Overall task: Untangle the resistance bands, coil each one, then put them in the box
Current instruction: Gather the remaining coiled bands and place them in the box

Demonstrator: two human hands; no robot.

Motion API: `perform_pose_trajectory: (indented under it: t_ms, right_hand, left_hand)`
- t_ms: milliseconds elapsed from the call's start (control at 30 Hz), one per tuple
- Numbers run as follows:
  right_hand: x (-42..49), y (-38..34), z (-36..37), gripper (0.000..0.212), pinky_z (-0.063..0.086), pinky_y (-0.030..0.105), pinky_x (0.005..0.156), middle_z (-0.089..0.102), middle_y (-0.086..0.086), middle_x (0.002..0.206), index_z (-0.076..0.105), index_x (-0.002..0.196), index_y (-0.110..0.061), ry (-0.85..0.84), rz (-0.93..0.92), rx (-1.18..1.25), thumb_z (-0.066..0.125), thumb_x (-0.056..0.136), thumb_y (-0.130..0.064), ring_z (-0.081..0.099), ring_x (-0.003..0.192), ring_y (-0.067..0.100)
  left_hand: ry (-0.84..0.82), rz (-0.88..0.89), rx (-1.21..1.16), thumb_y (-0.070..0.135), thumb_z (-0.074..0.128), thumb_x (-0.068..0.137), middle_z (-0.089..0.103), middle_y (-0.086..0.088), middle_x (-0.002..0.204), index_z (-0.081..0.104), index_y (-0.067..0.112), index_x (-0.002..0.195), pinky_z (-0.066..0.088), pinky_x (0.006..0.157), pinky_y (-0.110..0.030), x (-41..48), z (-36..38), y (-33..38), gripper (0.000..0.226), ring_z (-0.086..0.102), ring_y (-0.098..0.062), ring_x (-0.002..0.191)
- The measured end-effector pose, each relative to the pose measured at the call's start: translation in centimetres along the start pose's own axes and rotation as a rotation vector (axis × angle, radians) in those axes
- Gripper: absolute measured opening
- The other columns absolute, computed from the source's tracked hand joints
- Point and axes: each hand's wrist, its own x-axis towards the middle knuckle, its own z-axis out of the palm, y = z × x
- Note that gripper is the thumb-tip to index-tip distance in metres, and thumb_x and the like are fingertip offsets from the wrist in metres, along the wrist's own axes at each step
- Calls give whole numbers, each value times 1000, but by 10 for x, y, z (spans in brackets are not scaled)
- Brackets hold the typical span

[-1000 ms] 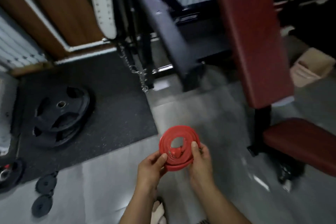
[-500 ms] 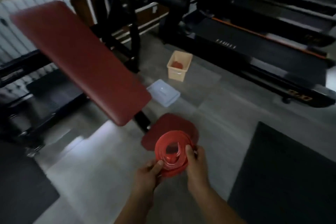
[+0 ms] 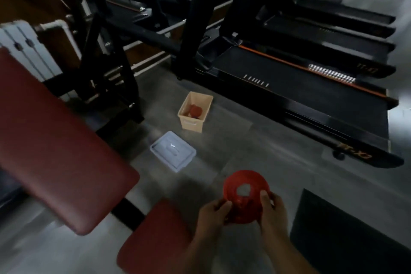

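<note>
Both hands clamp red band point(image 3: 244, 196) coil: left hand point(image 3: 212, 213), right hand point(image 3: 272, 209) pinch opposite edges so it can't unwind. Box point(image 3: 193, 123) on floor ahead, open, lid point(image 3: 172, 151) beside it, one coil inside.

A bright red band point(image 3: 244, 184) sits coiled between the left hand point(image 3: 212, 213) and right hand point(image 3: 272, 209). Beyond the hands stands a pale beige box point(image 3: 193, 123) with another red coil point(image 3: 195, 111) inside. Nearer, left of the box, lies a pale blue-white lid point(image 3: 172, 151). Left of the hands, the bench point(image 3: 55, 140) pads are dark red. The floor point(image 3: 255, 147) is grey. Right of the hands lies a black mat point(image 3: 347, 229). Far beyond, a black treadmill point(image 3: 300, 87) carries an orange stripe and white dashes.
</note>
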Motion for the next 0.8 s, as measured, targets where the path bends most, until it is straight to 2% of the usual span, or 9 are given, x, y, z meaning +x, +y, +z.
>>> perform_pose_trajectory:
  t_ms: [100,167,233,300,367,500,567,700,800]
  right_hand:
    - [71,-20,-2,21,48,56,89,61,18,108,50,100,-21,4,15,-23,56,89,-38,59,99,38]
    - [116,-43,4,26,48,56,89,62,18,109,52,101,-21,-55,-8,-35,54,87,-43,60,98,37]
    - [159,-72,11,17,50,47,87,63,17,105,55,103,-16,-131,-49,-24,52,93,-29,61,96,32]
    - [205,-100,18,13,52,31,75,64,12,94,60,99,-12,-207,-70,-10,48,95,-17,61,84,24]
    - [246,-121,25,10,51,25,69,64,9,91,58,95,-15,-265,-92,-55,48,95,-18,60,79,20]
    - [324,-152,52,16,47,44,92,59,9,108,53,108,-17,-331,-72,-130,51,94,-24,57,97,26]
    - [349,-164,72,25,45,41,96,59,7,112,56,115,-13,-419,-86,-233,50,94,-26,56,100,24]
    - [381,-167,132,43,46,46,95,60,7,117,53,115,-23,-581,-72,-400,45,88,-56,57,105,27]
    - [411,-182,176,36,48,38,89,58,9,113,51,121,-11,-638,-12,-394,48,94,-34,57,101,27]
  left_hand:
    - [-1,-14,29,2,54,89,70,-2,66,66,11,76,55,62,-24,48,48,32,20,65,-16,67]
    - [22,7,50,3,54,90,68,-1,67,65,13,76,54,63,-24,85,75,54,20,63,-16,68]
    - [79,28,33,4,54,90,66,-4,72,63,13,76,52,65,-26,122,100,74,20,61,-18,72]
    - [154,29,-38,3,53,91,65,-7,76,62,11,78,51,68,-28,155,126,96,17,60,-20,75]
    - [213,15,-103,3,51,91,66,-11,84,62,7,84,53,70,-29,181,151,116,13,62,-21,79]
    - [293,44,-144,4,50,93,67,-9,85,62,7,89,54,63,-23,224,187,154,13,64,-20,79]
    - [352,47,-186,4,49,93,66,-10,88,61,4,98,54,58,-19,245,190,167,13,64,-20,80]
    - [475,29,-257,6,48,93,67,-16,97,57,-5,114,55,59,-21,295,168,187,26,65,-24,85]
    - [532,15,-302,6,47,94,68,-15,96,58,-3,114,53,58,-21,339,157,207,25,66,-23,84]
